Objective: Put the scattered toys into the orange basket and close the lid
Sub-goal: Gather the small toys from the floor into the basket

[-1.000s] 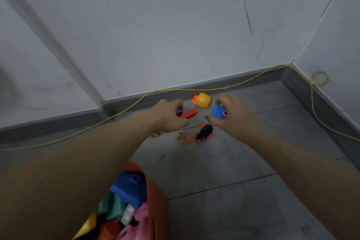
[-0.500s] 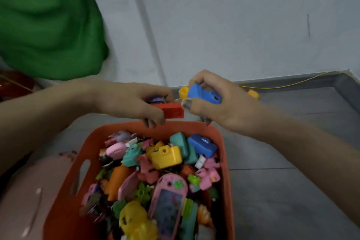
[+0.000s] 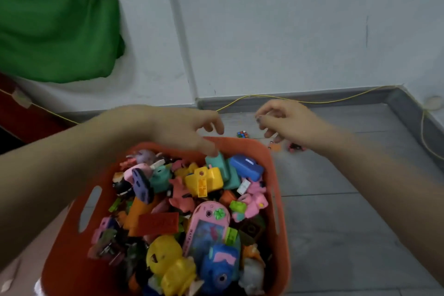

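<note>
The orange basket (image 3: 276, 170) fills the lower centre of the frame, heaped with bright plastic toys. The left hand (image 3: 182, 130) hovers over its far rim, its grip loose and holding nothing. The right hand (image 3: 290, 122), upper right of it, also hangs slack and empty above the floor (image 3: 348, 211), near a small cube toy (image 3: 242, 134).

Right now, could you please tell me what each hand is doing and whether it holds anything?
Left hand: open, fingers relaxed over the far rim of the orange basket, holding nothing.
Right hand: open, fingers loosely curled above the floor, holding nothing.
</note>
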Demonstrator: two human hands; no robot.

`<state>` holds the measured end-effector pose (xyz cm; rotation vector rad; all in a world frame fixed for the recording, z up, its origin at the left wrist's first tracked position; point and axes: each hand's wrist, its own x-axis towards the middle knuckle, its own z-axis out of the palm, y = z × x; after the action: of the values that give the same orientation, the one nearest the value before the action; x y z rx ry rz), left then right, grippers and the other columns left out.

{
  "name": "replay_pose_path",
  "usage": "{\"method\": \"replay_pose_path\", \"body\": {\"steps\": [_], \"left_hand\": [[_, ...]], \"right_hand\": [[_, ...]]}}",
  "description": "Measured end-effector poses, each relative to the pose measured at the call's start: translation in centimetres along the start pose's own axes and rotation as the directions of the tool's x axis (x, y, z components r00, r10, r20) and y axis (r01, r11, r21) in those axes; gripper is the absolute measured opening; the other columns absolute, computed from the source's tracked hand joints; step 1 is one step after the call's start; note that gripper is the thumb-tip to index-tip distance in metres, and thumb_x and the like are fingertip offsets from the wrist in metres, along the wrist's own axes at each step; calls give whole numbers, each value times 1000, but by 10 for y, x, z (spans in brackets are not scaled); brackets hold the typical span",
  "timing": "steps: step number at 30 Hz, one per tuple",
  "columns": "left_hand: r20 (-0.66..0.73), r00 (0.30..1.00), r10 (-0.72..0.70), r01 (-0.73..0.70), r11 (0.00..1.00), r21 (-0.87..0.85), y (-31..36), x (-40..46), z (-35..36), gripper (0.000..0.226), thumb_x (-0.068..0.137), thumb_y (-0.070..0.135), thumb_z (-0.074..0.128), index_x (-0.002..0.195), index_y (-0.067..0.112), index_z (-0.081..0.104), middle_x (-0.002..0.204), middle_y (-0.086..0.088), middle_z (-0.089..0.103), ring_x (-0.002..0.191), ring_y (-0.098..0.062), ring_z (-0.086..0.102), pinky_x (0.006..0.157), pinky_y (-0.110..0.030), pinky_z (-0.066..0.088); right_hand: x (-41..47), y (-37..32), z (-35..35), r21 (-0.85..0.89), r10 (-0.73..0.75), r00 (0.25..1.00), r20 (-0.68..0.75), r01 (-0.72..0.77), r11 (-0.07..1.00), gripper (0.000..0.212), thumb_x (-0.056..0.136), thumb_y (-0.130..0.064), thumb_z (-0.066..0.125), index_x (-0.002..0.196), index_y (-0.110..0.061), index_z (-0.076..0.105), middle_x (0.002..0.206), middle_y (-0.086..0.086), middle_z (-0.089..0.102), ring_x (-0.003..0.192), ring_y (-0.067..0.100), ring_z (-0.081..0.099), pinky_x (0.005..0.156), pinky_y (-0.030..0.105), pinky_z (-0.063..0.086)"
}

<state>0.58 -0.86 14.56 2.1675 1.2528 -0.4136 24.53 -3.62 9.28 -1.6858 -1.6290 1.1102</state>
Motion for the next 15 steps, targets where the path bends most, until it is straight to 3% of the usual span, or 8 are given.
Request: {"method": "replay_pose_path", "body": {"steps": [3,6,8,10,15], "left_hand": [[-76,996,40,-41,999,-11,30,52,4,52,92,45,59,139,32,41,136,0,52,122,-18,52,103,-30,41],[-44,999,7,-6,1000,22,45,110,19,62,95,45,54,149,29,28,140,-8,51,124,-24,52,106,-34,39],[20,1000,-24,24,999,36,57,144,27,69,94,47,53,152,31,20,139,-9,54,129,-25,49,109,-40,37],[30,997,-76,74,996,44,66,177,36,73,92,47,55,153,29,19,132,-11,59,125,-28,52,108,-41,38],[66,944,-324,311,938,153,56,241,64,85,86,47,62,155,24,17,154,-12,37,134,-36,43,109,-46,38]], "right_hand": [[23,75,-12,-36,196,968,-153,-204,978,21,86,-23,64,107,-25,59,95,10,69,82,32,69,72,45,60],[18,126,-23,-199,286,950,-124,-306,931,59,86,-26,70,140,-23,47,121,5,59,102,26,59,84,32,48],[17,154,-29,-280,308,945,-107,-326,903,72,85,-30,72,149,-26,37,136,7,49,119,27,53,85,27,40],[22,179,-34,-361,355,927,-118,-373,855,81,83,-41,72,152,-36,29,145,9,40,126,30,47,92,33,42],[52,216,-37,-475,336,939,-73,-328,816,89,81,-55,68,152,-43,16,151,10,23,136,35,35,107,42,36]]}}
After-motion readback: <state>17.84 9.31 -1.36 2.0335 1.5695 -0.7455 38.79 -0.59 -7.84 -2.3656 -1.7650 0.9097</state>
